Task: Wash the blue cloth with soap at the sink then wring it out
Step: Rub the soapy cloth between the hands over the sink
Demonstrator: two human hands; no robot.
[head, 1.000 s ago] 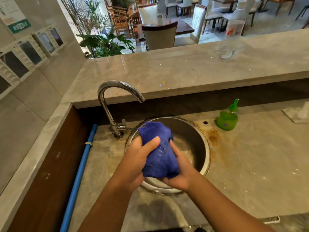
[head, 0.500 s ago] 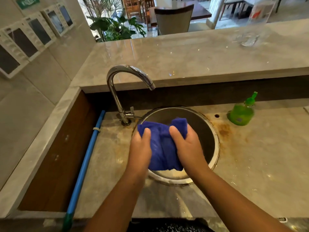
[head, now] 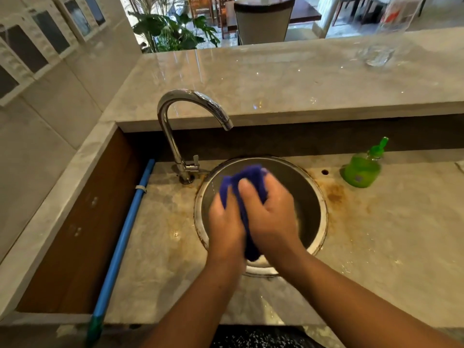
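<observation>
My left hand (head: pixel 227 219) and my right hand (head: pixel 270 212) are both clamped on the blue cloth (head: pixel 247 183), pressed close with the bunched fabric squeezed between the palms. The cloth sits directly over the near half of the round steel sink (head: pixel 322 212), above its bowl, not resting on the table (head: pixel 391 237). Its long axis runs away from me: one end pokes out just below my wrists, the other bulges past my fingertips toward the tap (head: pixel 190 114). Neither hand is clearly nearer to it; the right lies a little farther up the bundle, its fingers wrapped over the top, the left alongside. For wringing, I judge the twist has to go around that near-to-far axis, hands turning opposite ways. My hands are blurred, so I cannot tell whether suds are on the fabric. I see no water at the spout. The green soap bottle (head: pixel 361 169) stands well apart, at the far right.
</observation>
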